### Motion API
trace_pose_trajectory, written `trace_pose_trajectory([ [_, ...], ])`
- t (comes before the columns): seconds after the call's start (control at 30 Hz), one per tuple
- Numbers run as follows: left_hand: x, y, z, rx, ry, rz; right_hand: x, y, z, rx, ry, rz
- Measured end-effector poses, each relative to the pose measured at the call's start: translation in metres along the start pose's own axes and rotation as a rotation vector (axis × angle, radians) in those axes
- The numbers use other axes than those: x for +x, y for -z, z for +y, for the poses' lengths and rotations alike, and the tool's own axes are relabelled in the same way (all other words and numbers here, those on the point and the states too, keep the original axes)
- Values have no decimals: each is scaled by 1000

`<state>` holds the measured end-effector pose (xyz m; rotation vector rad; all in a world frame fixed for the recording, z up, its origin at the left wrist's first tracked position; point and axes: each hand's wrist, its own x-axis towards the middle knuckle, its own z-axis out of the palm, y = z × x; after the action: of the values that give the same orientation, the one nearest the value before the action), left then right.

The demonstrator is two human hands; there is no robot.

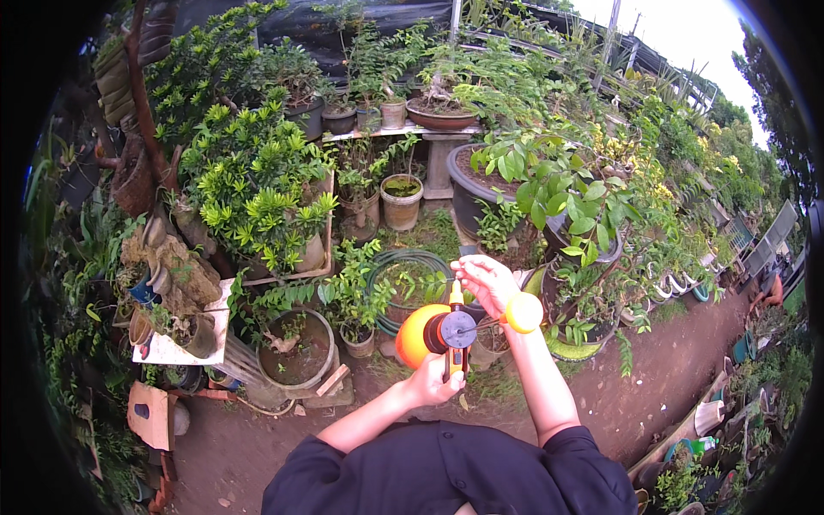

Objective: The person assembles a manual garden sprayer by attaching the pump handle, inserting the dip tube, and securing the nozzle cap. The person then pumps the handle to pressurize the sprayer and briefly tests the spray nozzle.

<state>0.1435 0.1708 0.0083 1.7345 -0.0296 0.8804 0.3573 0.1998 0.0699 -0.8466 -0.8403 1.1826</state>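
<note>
My left hand [436, 384] is wrapped round the handle of a hand-held tool [456, 330]. It has a large orange rounded body, a black drum with a grey round disc, and a yellow nozzle-like tip pointing away from me. A thin dark rod runs right from the disc toward a yellow round piece [524, 312], which overlaps my right wrist in the view. Just beyond the tip, my right hand [485, 281] is raised with its fingertips pinched together. Whatever lies between those fingertips is too small to make out.
A coiled green hose [396, 268] lies on the ground ahead. Potted plants crowd around, including a wide round pot [296, 352] at left and a large dark pot [468, 184] ahead right. A dirt path [661, 369] runs along the right, with a person [770, 292] far off.
</note>
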Motion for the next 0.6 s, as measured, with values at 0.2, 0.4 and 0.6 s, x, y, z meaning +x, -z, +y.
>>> trace_pose_trajectory([
  [0.2,-5,2,-13,25,3,-52,-3,-7,-11,-29,-85,-29],
  [0.4,-8,1,-18,0,-2,-35,-5,-13,-18,-192,-118,-14],
  [0.6,-7,4,-17,18,-28,-32,-1,-6,-19,-283,-139,-58],
])
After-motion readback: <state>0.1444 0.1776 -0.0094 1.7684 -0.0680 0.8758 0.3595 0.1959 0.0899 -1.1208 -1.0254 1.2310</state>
